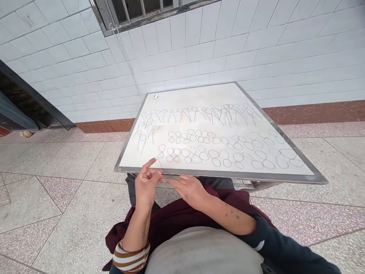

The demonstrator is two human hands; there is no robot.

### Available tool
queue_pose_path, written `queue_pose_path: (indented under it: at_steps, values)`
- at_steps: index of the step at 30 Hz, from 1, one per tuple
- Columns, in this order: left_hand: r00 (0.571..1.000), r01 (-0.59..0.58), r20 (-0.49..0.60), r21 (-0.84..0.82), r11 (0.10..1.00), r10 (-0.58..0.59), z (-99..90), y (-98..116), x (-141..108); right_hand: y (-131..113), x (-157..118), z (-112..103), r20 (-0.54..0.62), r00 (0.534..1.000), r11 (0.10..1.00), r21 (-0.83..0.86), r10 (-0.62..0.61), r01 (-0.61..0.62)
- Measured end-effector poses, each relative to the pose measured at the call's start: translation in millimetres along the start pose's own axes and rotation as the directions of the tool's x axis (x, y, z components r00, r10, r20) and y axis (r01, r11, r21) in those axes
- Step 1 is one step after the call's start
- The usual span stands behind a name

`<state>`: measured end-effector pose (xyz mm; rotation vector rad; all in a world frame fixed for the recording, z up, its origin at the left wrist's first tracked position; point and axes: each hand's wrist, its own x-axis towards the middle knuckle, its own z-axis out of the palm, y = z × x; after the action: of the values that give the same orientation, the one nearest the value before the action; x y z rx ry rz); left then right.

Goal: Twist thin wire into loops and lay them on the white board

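At the front edge of a white board-topped table (196, 91), my left hand (146, 186) pinches a thin dark wire (160, 164) between thumb and finger. Part of that wire curves up over the tabletop. My right hand (191, 191) is beside it, palm down, fingers pressed together and pointing at the left fingertips. What lies in the right fingers is too thin to make out. Bent wire pieces lie in rows on the table: figure-eight double loops (216, 158) nearer me, and loops with long tails (196, 112) farther back.
A grey metal frame (228, 174) edges the table. A small white and red object (156, 97) sits at its far left corner. Behind stands a white tiled wall (185, 49) with a barred window (142, 9). Dark cloth (171, 220) covers my lap.
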<state>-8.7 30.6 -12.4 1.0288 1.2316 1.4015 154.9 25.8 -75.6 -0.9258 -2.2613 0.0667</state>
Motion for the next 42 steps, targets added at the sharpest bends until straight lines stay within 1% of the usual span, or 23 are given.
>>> queue_pose_path:
  at_steps: [5, 10, 13, 16, 19, 22, 23, 25, 27, 28, 30, 32, 34, 37, 40, 42]
  values:
    - [1.000, -0.023, -0.007, -0.030, 0.999, 0.023, 0.7, 6, -5, -7, -2, 3, -0.008, 1.000, 0.999, 0.025, 0.029, -0.029]
    - [0.999, -0.046, 0.027, -0.044, 0.998, 0.047, 1.7, 8, -8, -9, -8, 4, -0.009, 0.998, 0.997, 0.044, 0.057, -0.057]
    - [0.998, -0.035, 0.055, -0.084, 0.996, 0.040, 3.6, 9, -9, -5, -9, 1, 0.018, 0.998, 0.986, 0.154, 0.058, -0.060]
    - [0.998, -0.017, 0.051, -0.140, 0.990, 0.025, 5.2, 8, -10, 2, -6, -8, 0.031, 0.998, 0.968, 0.243, 0.053, -0.059]
    - [0.999, -0.017, 0.029, -0.174, 0.985, 0.022, 6.3, 6, -12, 7, 2, -23, 0.024, 0.997, 0.964, 0.253, 0.075, -0.079]
    - [0.999, -0.025, 0.019, -0.170, 0.985, 0.028, 7.0, 6, -13, 7, 13, -39, 0.047, 0.997, 0.947, 0.313, 0.062, -0.073]
    - [0.999, -0.033, 0.015, -0.161, 0.986, 0.036, 7.0, 7, -14, 7, 18, -44, 0.047, 0.996, 0.935, 0.344, 0.080, -0.092]
    - [0.999, -0.052, 0.007, -0.143, 0.988, 0.053, 7.0, 8, -15, 5, 28, -49, 0.061, 0.979, 0.875, 0.441, 0.192, -0.200]
    - [0.998, -0.054, 0.016, -0.126, 0.991, 0.057, 7.6, 10, -16, 4, 40, -50, 0.116, 0.936, 0.744, 0.578, 0.331, -0.335]
    - [0.998, -0.049, 0.028, -0.119, 0.992, 0.053, 8.2, 11, -17, 3, 46, -49, 0.157, 0.915, 0.662, 0.646, 0.371, -0.379]
    - [0.997, -0.032, 0.067, -0.109, 0.993, 0.039, 10.1, 10, -19, 0, 57, -46, 0.225, 0.893, 0.522, 0.745, 0.390, -0.416]
    - [0.994, -0.015, 0.108, -0.106, 0.994, 0.027, 12.1, 9, -20, -4, 64, -44, 0.249, 0.879, 0.445, 0.786, 0.407, -0.429]
    - [0.991, -0.003, 0.134, -0.122, 0.993, 0.020, 13.5, 6, -21, -6, 67, -42, 0.261, 0.858, 0.407, 0.794, 0.441, -0.451]
    - [0.985, 0.038, 0.174, -0.178, 0.983, -0.007, 13.3, 2, -24, -7, 64, -41, 0.258, 0.836, 0.384, 0.796, 0.484, -0.468]
    - [0.971, 0.101, 0.236, -0.241, 0.965, -0.043, 11.7, -2, -26, -5, 59, -41, 0.245, 0.828, 0.375, 0.802, 0.504, -0.466]
    - [0.967, 0.129, 0.246, -0.261, 0.957, -0.064, 10.9, -4, -27, -4, 56, -41, 0.243, 0.831, 0.378, 0.803, 0.500, -0.462]
